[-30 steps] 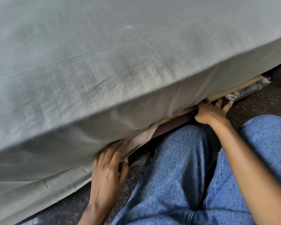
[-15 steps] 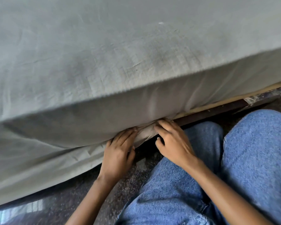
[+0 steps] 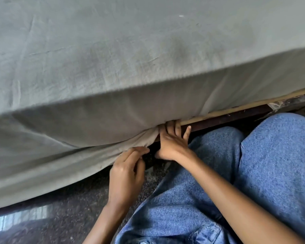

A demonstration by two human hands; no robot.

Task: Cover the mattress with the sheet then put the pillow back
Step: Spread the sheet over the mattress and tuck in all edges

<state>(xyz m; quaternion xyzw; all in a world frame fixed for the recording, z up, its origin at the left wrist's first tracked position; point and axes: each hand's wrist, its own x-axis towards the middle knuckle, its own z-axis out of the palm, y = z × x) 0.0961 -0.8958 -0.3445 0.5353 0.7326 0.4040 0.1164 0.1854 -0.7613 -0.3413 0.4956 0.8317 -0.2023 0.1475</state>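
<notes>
1. Sheet (image 3: 113, 67), grey, lies over the top and near side of the mattress, hiding it; on the left its loose hem hangs toward the floor (image 3: 69, 208).
2. My left hand (image 3: 126, 171) pinches that hem between curled fingers and thumb, just below the mattress's lower edge.
3. My right hand (image 3: 173, 143), fingers straight, presses cloth into the gap above the bed frame (image 3: 236, 115); it grips nothing.
4. The step in hand, I judge, is tucking the near side: the right looks tucked, the left hangs loose.
5. Next I would feed the pinched hem under, working leftward. The pillow is out of view.
</notes>
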